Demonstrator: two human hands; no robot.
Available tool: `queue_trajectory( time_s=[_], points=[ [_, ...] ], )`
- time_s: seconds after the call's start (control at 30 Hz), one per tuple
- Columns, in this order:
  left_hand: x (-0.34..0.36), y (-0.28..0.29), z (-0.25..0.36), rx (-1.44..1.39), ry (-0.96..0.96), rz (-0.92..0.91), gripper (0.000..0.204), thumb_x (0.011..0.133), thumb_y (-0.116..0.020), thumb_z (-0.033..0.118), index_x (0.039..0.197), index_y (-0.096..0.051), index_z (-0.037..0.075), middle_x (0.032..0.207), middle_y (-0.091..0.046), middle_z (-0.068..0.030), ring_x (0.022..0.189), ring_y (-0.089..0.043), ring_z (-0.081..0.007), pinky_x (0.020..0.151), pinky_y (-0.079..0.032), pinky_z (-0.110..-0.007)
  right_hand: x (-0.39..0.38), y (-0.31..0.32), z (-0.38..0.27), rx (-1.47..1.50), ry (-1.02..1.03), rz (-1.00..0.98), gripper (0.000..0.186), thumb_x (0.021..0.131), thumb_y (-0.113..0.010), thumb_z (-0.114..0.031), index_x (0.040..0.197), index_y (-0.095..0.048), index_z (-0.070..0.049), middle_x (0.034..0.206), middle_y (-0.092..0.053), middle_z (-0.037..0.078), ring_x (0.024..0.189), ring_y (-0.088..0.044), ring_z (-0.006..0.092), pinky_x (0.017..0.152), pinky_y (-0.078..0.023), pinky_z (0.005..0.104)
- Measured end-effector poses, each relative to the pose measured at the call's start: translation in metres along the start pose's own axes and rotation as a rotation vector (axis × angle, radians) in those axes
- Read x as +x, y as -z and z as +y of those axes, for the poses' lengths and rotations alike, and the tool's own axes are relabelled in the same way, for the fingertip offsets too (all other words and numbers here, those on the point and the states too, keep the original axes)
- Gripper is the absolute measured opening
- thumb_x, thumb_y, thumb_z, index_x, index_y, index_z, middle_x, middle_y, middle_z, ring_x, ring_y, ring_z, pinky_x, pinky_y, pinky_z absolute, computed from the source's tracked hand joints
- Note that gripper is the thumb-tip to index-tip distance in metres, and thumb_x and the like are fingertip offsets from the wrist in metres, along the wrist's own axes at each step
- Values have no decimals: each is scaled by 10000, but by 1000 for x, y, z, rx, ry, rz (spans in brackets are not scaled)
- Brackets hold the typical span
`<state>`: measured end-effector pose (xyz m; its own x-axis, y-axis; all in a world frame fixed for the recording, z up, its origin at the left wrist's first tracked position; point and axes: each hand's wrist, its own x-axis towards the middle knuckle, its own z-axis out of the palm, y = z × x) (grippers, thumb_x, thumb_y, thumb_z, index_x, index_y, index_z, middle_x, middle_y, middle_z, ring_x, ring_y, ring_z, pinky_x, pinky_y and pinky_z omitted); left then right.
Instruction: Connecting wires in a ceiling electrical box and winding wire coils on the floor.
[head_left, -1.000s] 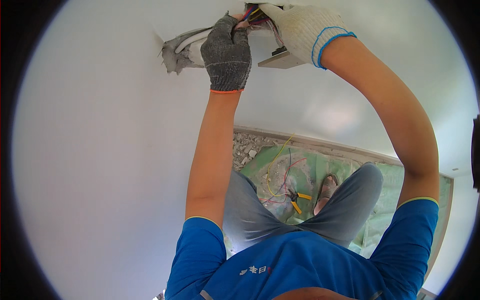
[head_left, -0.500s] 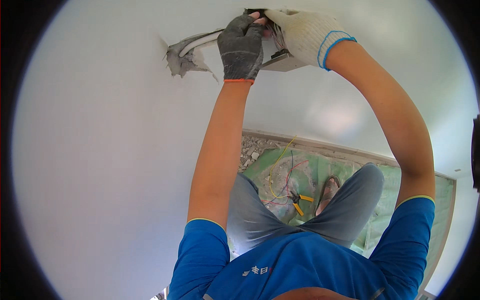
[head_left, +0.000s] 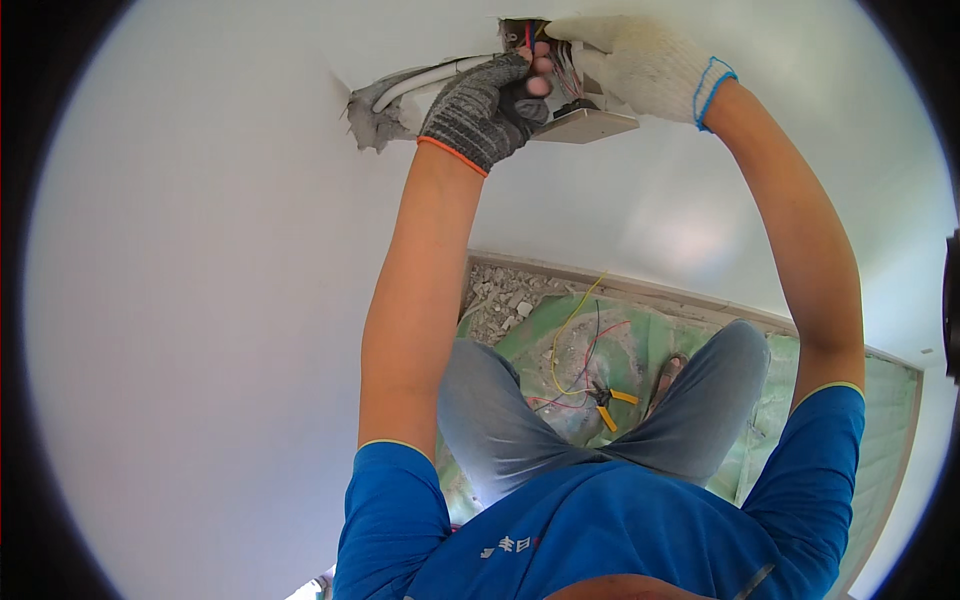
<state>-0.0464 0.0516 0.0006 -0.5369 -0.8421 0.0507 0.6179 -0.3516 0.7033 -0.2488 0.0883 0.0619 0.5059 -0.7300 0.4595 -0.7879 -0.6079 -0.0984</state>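
Observation:
At the top of the view, an opening [head_left: 515, 30] in the white wall holds red, blue and yellow wires [head_left: 530, 38]. My left hand [head_left: 485, 110], in a dark grey glove with bare fingertips, has its fingers curled on the wires just below the opening. My right hand [head_left: 650, 75], in a white knit glove, reaches to the opening's right edge, its fingertips closed among the wires; what they grip is hidden. A pale square plate [head_left: 590, 126] hangs tilted beneath both hands. A white conduit [head_left: 425, 78] lies in a broken grey channel to the left.
Below, between my legs, yellow-handled pliers [head_left: 620, 398] lie on green floor sheeting [head_left: 520, 340] beside loose red, yellow and dark wires. Rubble [head_left: 500, 300] lies along the wall's foot [head_left: 570, 272]. The white wall [head_left: 200, 300] continues down my left side.
My left hand has turned, showing more of its bare fingertips and of the red and blue wires. My right hand and the plate have shifted slightly rightward in view.

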Motion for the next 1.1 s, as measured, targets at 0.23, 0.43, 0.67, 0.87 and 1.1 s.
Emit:
queue_trajectory(
  time_s=[0.23, 0.43, 0.67, 0.87, 1.1],
  points=[
    [3, -41, -19, 54, -245, 325, 157, 915, -625, 41, 1067, -659, 21, 899, -690, -88, 685, -647, -152, 579, -558, -241, -22, 23, -6, 274, -30, 8, 398, 913, -431, -213, 1190, -636, -14, 1100, -671, 214, 1004, -646, 363, 914, -503, 406],
    [12, -50, -19, 650, -347, 499, 145, 891, -651, 70, 994, -707, -15, 777, -686, -99, 495, -586, -142, 488, -537, -258, -11, 41, -29, 150, -167, -29, 383, 915, -444, -203, 1183, -633, -4, 1084, -672, 218, 975, -654, 354, 897, -513, 398],
    [15, -59, -33, 717, -524, 596, 142, 863, -663, 118, 937, -748, 31, 719, -686, -83, 471, -588, -131, 471, -479, -269, -13, 37, -29, 217, -239, -49, 386, 930, -453, -198, 1220, -620, -6, 1065, -679, 212, 959, -666, 340, 874, -519, 394],
    [7, -44, -29, 1161, -699, 532, 208, 880, -664, 210, 992, -742, 53, 785, -710, -100, 560, -648, -175, 540, -507, -304, -11, 0, 3, 49, 1, 190, 332, 950, -467, -213, 1212, -647, -116, 887, -685, 140, 746, -660, 249, 740, -540, 359],
    [10, -30, -13, 1778, -851, 579, 280, 875, -583, 335, 957, -744, 121, 882, -703, -162, 845, -659, -384, 760, -517, -468, -18, 60, -45, 255, -249, -95, 385, 933, -463, -198, 1227, -621, -5, 1069, -679, 213, 970, -669, 324, 879, -519, 388]
  ],
)
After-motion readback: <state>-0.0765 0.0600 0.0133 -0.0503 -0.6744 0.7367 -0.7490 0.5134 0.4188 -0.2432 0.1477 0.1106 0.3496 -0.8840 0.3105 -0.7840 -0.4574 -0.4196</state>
